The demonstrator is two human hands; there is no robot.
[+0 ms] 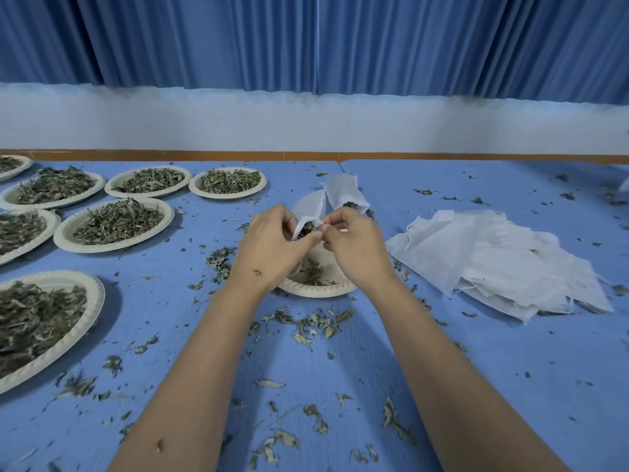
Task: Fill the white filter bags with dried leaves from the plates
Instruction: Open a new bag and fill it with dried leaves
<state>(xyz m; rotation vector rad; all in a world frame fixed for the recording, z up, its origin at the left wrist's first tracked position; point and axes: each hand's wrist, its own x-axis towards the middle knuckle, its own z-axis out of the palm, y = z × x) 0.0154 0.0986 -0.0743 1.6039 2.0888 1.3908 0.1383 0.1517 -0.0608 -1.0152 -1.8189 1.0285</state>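
The white filter bag was held over a nearly emptied paper plate, its mouth pinched between the curled fingers of the left hand and right hand. It looked light, limp and thin, and was probably best held by the rim. The dried leaves seemed brittle. No writing or labels showed.

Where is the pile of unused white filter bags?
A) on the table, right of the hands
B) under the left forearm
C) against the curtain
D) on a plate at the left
A: the pile of filter bags lies on the blue table, right of the right hand, which together with the left hand pinches one filter bag. The full plates stand on the left.
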